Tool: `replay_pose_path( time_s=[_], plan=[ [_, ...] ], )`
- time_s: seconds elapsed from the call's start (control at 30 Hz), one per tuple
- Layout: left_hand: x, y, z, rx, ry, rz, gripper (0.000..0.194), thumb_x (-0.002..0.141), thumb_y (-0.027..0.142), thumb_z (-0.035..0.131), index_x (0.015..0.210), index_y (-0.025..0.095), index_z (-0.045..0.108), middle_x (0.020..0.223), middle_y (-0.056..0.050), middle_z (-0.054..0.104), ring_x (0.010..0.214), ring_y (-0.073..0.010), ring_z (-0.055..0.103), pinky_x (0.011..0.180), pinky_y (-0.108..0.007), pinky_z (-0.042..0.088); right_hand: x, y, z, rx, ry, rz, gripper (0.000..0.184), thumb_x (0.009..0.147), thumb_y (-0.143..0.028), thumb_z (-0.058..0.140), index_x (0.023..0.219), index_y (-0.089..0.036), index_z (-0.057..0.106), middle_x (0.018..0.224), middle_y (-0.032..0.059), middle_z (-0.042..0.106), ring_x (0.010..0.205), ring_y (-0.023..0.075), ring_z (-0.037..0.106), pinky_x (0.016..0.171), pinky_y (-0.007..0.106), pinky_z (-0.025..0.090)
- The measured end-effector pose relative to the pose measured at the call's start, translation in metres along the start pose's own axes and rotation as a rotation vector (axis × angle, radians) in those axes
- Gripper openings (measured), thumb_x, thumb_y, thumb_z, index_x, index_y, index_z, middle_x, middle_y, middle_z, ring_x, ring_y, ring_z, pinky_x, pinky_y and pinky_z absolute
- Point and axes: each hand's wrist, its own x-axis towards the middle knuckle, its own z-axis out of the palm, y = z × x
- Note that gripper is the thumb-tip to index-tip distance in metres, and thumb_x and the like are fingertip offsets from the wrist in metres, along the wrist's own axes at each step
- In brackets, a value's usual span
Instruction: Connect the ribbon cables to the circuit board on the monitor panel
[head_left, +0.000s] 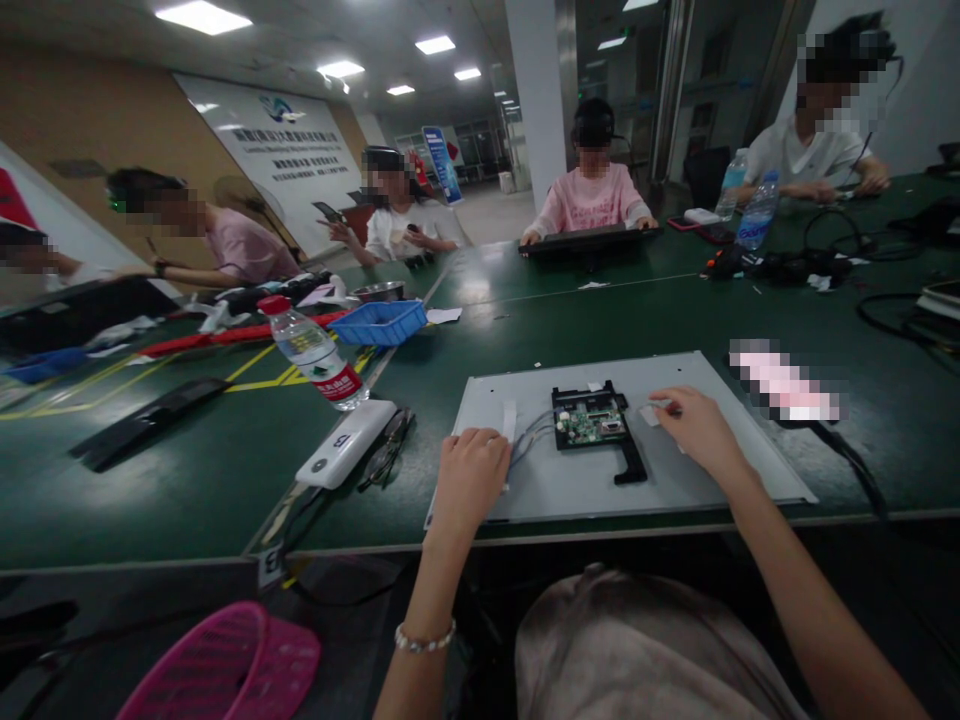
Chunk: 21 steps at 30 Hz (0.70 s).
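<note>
A flat grey panel (525,500) lies on the table in front of me. A green circuit board (592,427) in a black plastic frame (630,465) sits at its middle, with grey wires (531,432) running left from it. My left hand (472,470) is on the panel's left part, fingers bent and close together beside a white tape strip (510,418) and the wire ends. What its fingertips hold, if anything, is hidden. Over the panel's right part, my right hand (701,430) pinches a small piece of white tape (651,412) between thumb and finger.
Left of the panel are a white power bank (345,445), glasses (386,450), a red-capped water bottle (319,355) and a blue tray (382,323). A blurred-out pink object (787,382) with a cable lies right. A pink basket (225,665) stands below the edge. Several people sit around the table.
</note>
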Motion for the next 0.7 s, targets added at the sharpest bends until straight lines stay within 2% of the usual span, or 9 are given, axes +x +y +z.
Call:
replay_pose_path(
  time_s=[0.2,0.37,0.47,0.53,0.7],
  plan=[
    [0.016,0.009,-0.007,0.015,0.005,0.015,0.032,0.095,0.031,0.039,0.088,0.019,0.068,0.095,-0.009,0.068,0.096,-0.0244,0.058,0.082,-0.04,0.038,-0.003,-0.004,0.001,-0.017,0.057,-0.003,0.026,0.08,-0.02,0.05,0.1,-0.017,0.066,0.103,0.008,0.065,0.086,0.0196,0.061,0.085,0.035,0.047],
    [0.064,0.049,-0.012,-0.026,-0.029,0.195,0.025,0.094,0.027,0.042,0.102,0.017,0.064,0.098,-0.009,0.066,0.096,-0.0226,0.058,0.083,-0.036,0.041,-0.006,-0.011,0.002,-0.01,0.053,-0.041,0.025,0.081,-0.019,0.048,0.099,-0.017,0.066,0.103,0.0088,0.065,0.094,0.0214,0.06,0.087,0.035,0.046],
    [0.096,0.073,-0.005,-0.081,-0.135,0.262,0.024,0.091,0.026,0.047,0.106,0.014,0.063,0.1,-0.013,0.065,0.097,-0.0225,0.059,0.086,-0.034,0.042,-0.007,-0.012,0.002,-0.002,0.035,-0.049,0.025,0.082,-0.02,0.047,0.098,-0.017,0.066,0.102,0.0085,0.065,0.091,0.0207,0.061,0.085,0.034,0.047],
    [0.112,0.083,0.003,-0.091,-0.148,0.272,0.024,0.09,0.024,0.049,0.107,0.013,0.063,0.103,-0.014,0.064,0.099,-0.0222,0.059,0.087,-0.033,0.042,-0.007,-0.012,0.002,-0.007,0.035,-0.055,0.024,0.082,-0.019,0.047,0.097,-0.018,0.066,0.101,0.0081,0.065,0.091,0.0208,0.061,0.085,0.035,0.047],
    [0.136,0.086,0.027,-0.09,-0.184,0.289,0.024,0.089,0.023,0.05,0.103,0.011,0.065,0.101,-0.015,0.065,0.093,-0.021,0.061,0.084,-0.031,0.045,-0.006,-0.014,0.001,-0.024,0.02,-0.062,0.024,0.082,-0.019,0.046,0.094,-0.018,0.067,0.098,0.0081,0.066,0.092,0.0218,0.06,0.087,0.036,0.045]
  ],
)
